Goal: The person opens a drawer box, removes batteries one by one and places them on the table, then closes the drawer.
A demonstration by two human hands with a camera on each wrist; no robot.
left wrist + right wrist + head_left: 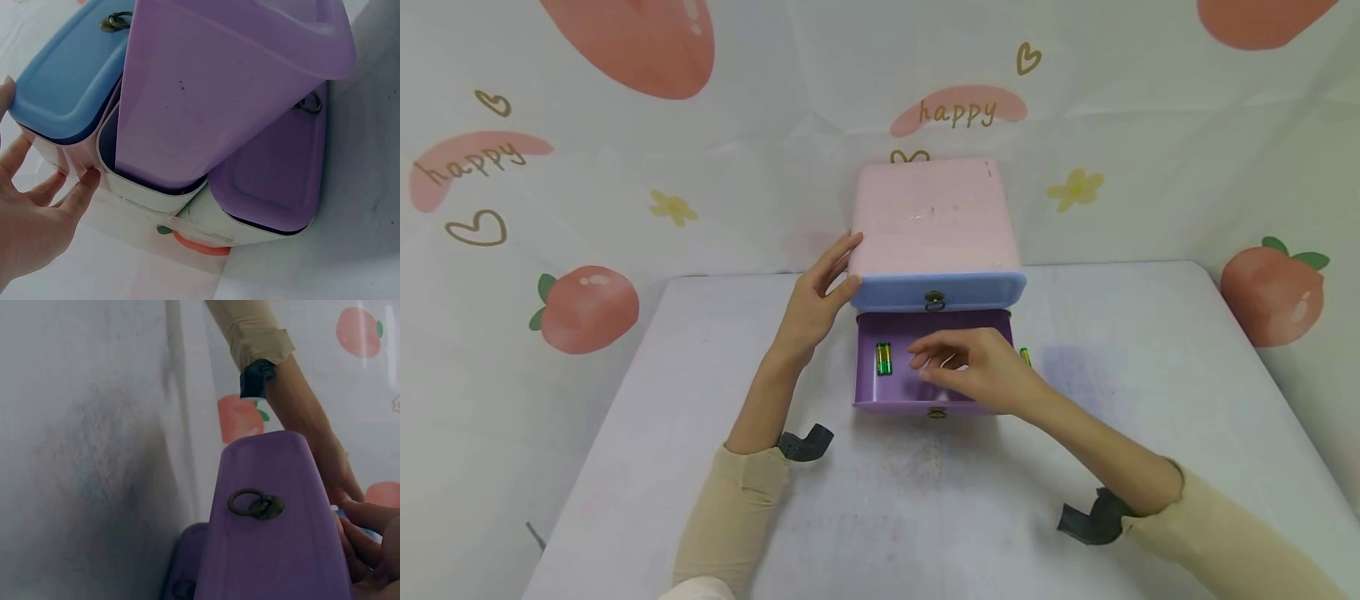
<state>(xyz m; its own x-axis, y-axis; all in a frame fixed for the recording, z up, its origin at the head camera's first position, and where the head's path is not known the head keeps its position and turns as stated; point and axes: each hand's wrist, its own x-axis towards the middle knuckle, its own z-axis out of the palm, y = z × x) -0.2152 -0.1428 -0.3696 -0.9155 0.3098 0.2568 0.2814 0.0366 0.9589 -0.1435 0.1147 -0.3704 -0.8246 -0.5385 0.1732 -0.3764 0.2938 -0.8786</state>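
A small drawer cabinet (pixel 932 225) with a pink top has a blue upper drawer (pixel 895 292), pushed in. Below it, a purple drawer (pixel 891 407) is pulled out. Green-and-gold batteries (pixel 883 359) lie side by side on the left of its floor. My left hand (pixel 814 307) rests against the cabinet's left side, thumb near the front corner; the left wrist view shows its spread fingers (pixel 80 190) touching the wall. My right hand (pixel 985 371) is over the right part of the pulled-out drawer, fingers loosely bent with nothing visible between them.
Another green battery (pixel 1025 357) lies right of the drawer, partly hidden by my right hand. A lower purple drawer (pixel 275 169) with a ring pull is pushed in beneath. The cabinet stands at the back of the white table (pixel 880 500), before a fruit-printed cloth (pixel 775 183).
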